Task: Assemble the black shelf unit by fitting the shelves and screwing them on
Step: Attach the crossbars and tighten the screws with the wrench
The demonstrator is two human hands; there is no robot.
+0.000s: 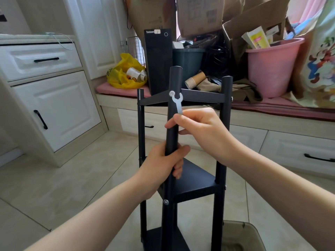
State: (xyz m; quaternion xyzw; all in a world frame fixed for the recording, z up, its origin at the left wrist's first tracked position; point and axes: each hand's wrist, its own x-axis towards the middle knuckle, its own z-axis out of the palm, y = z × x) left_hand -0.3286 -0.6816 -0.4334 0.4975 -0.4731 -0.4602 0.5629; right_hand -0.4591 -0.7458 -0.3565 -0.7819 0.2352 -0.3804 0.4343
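The black shelf unit [224, 134] stands upright on the tiled floor, with three shelves fitted between its posts: the top shelf [199, 96], the middle shelf [195, 180] and one near the floor. My left hand [163, 165] grips the near front post [173, 109] about halfway up. My right hand [201, 131] pinches a small white plastic wrench [177, 104]. Its forked end sits just beside a white screw head [171, 93] on that post, level with the top shelf. A second screw head [165, 202] shows lower on the same post.
A window bench with a pink cushion [272, 107] runs behind the unit, piled with cardboard boxes, a pink bucket [272, 69], a black computer tower [158, 60] and a yellow bag [125, 73]. White cabinets [54, 109] stand left. A grey bin [241, 236] is at bottom right.
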